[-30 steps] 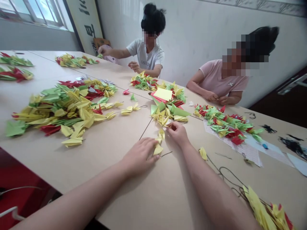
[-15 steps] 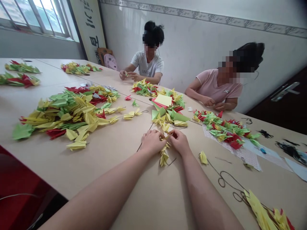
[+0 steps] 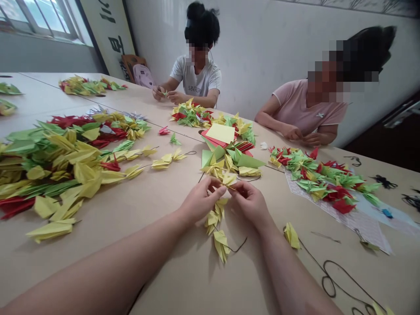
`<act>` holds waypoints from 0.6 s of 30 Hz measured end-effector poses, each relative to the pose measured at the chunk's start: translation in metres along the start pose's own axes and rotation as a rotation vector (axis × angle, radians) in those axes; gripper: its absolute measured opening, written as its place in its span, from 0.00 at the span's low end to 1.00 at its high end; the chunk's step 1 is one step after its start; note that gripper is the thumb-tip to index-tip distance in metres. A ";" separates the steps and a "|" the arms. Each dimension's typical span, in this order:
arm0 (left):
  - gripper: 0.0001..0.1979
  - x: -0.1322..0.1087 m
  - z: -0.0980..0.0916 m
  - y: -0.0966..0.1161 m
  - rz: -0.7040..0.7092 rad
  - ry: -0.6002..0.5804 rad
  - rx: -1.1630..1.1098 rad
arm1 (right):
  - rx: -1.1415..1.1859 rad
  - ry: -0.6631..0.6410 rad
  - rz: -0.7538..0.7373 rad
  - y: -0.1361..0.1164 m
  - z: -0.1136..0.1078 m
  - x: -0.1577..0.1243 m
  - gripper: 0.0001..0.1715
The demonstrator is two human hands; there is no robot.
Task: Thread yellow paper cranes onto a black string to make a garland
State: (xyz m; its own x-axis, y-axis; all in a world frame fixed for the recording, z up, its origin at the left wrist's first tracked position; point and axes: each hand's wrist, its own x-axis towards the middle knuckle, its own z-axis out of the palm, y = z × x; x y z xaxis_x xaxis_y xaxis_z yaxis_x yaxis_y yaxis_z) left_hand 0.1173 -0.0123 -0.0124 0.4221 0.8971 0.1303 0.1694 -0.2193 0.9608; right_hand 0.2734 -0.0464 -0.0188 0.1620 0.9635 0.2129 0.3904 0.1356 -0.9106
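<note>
Just beyond the table's middle, my left hand (image 3: 197, 201) pinches a yellow folded-paper crane (image 3: 229, 178) between thumb and fingertips. My right hand (image 3: 252, 202) grips the same crane from the other side, its fingertips close to my left thumb. Below my hands trails a string of yellow paper cranes (image 3: 221, 246) on a dark cord (image 3: 241, 246), whose loose end curves to the right. Right beyond my fingers lie more yellow cranes (image 3: 230, 163) and green folded paper (image 3: 247, 159). What exactly is pinched at the fingertips is partly hidden.
A large heap of paper cranes (image 3: 78, 153) covers the left. Square paper sheets (image 3: 221, 132) are stacked ahead. A mixed garland (image 3: 315, 177) lies on printed paper at right, near a looped cord (image 3: 334, 271). Two people (image 3: 197, 83) (image 3: 308, 109) sit across the table.
The view has moved closer and tilted down. My left hand has turned from lying over the strand to pinching the crane at its tip, while the right hand stays beside it.
</note>
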 end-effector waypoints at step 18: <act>0.06 0.006 0.001 -0.001 -0.081 0.068 -0.173 | -0.184 0.196 -0.268 -0.001 -0.001 -0.004 0.06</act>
State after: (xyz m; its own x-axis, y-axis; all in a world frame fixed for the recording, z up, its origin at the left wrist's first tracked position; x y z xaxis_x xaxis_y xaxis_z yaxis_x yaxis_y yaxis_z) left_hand 0.1208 -0.0067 -0.0124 0.3513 0.9342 0.0617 0.0420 -0.0816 0.9958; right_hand 0.2732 -0.0507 -0.0182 0.1950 0.8346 0.5151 0.5960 0.3163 -0.7381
